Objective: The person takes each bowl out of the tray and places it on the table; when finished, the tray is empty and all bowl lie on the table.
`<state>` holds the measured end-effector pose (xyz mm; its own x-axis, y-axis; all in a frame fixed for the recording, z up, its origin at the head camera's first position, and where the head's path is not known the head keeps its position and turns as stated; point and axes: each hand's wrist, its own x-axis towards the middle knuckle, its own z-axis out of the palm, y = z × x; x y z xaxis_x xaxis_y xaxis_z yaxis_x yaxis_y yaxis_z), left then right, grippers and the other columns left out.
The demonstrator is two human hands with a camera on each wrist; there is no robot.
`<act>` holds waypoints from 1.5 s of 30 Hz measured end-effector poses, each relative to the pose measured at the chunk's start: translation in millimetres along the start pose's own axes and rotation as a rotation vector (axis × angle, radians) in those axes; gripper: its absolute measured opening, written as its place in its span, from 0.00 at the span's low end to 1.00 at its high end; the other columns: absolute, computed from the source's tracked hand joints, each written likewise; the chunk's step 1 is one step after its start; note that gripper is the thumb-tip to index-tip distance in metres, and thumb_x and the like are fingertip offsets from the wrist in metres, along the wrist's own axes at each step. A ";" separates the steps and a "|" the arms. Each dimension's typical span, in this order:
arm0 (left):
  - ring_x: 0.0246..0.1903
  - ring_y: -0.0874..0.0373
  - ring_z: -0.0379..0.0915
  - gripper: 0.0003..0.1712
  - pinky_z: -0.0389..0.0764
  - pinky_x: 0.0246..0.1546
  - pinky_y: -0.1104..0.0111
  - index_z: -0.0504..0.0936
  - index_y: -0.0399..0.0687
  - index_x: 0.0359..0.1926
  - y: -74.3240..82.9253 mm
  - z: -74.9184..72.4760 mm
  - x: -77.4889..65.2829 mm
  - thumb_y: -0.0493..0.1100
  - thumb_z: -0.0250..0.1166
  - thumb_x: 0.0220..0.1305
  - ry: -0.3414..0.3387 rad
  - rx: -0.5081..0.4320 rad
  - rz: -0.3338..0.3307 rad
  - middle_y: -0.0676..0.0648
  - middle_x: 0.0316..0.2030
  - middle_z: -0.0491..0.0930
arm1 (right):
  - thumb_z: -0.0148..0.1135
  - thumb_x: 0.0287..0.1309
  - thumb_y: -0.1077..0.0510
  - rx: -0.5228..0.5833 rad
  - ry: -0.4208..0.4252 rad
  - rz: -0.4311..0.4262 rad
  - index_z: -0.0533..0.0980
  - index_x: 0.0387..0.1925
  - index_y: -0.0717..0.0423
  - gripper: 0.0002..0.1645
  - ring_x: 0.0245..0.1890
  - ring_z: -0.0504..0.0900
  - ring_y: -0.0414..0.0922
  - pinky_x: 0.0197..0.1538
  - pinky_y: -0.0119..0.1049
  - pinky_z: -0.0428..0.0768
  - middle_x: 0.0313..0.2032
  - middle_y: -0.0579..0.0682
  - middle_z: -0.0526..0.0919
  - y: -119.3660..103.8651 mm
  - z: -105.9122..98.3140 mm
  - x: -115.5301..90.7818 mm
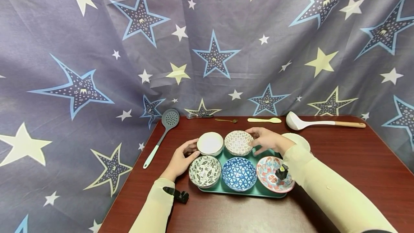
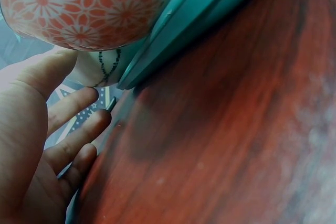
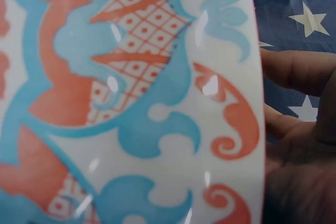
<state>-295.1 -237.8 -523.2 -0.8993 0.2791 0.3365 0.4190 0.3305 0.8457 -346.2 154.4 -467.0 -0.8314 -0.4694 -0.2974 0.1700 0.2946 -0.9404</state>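
My left hand [image 1: 182, 159] is at the left side of a plain white bowl [image 1: 210, 144], its fingertips right at the outer wall. In the left wrist view its fingers spread loosely beside an orange flower-patterned bowl [image 2: 94, 9]. My right hand [image 1: 266, 140] reaches to the right side of a small-patterned bowl [image 1: 237, 142], fingertips overlapping the rim. In front stand a leaf-patterned bowl [image 1: 205, 171], a blue triangle-patterned bowl [image 1: 239, 174] and a red-and-blue bowl [image 1: 270, 179]. A pale bowl [image 1: 297, 139] is partly hidden behind my right forearm. A green tray [image 1: 213, 191] lies beneath the bowls.
A grey slotted skimmer [image 1: 161, 136] lies at the table's left edge. Along the back are a black-handled utensil [image 1: 200, 116], a small brown spoon [image 1: 226, 120], a pale yellow spoon [image 1: 264, 120] and a white ladle [image 1: 323, 122]. A star-patterned curtain [image 1: 207, 92] hangs behind.
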 end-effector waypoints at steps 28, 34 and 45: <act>0.53 0.37 0.81 0.31 0.79 0.52 0.51 0.74 0.43 0.73 -25.6 1.5 4.4 0.36 0.69 0.72 0.005 0.023 -0.001 0.37 0.53 0.85 | 0.56 0.64 0.78 0.171 0.038 -0.027 0.60 0.78 0.65 0.42 0.47 0.81 0.58 0.50 0.54 0.86 0.57 0.74 0.67 4.5 2.1 -3.8; 0.53 0.44 0.83 0.30 0.79 0.52 0.54 0.76 0.52 0.72 -28.9 0.2 4.5 0.40 0.70 0.71 0.002 0.016 -0.007 0.44 0.53 0.86 | 0.55 0.66 0.77 0.162 0.042 -0.032 0.61 0.78 0.64 0.40 0.48 0.80 0.59 0.49 0.53 0.86 0.58 0.73 0.67 5.3 -1.5 -5.9; 0.52 0.50 0.83 0.30 0.80 0.51 0.60 0.76 0.56 0.72 -26.8 -0.5 3.6 0.44 0.71 0.72 -0.005 0.024 -0.003 0.47 0.53 0.86 | 0.54 0.64 0.77 0.168 0.044 -0.097 0.60 0.78 0.67 0.41 0.49 0.79 0.59 0.51 0.56 0.85 0.57 0.74 0.65 -0.3 -8.9 -17.3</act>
<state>-309.6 -246.1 -544.4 -0.8999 0.2827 0.3319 0.4194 0.3531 0.8363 -336.6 169.8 -460.1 -0.8698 -0.4509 -0.2002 0.1711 0.1047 -0.9797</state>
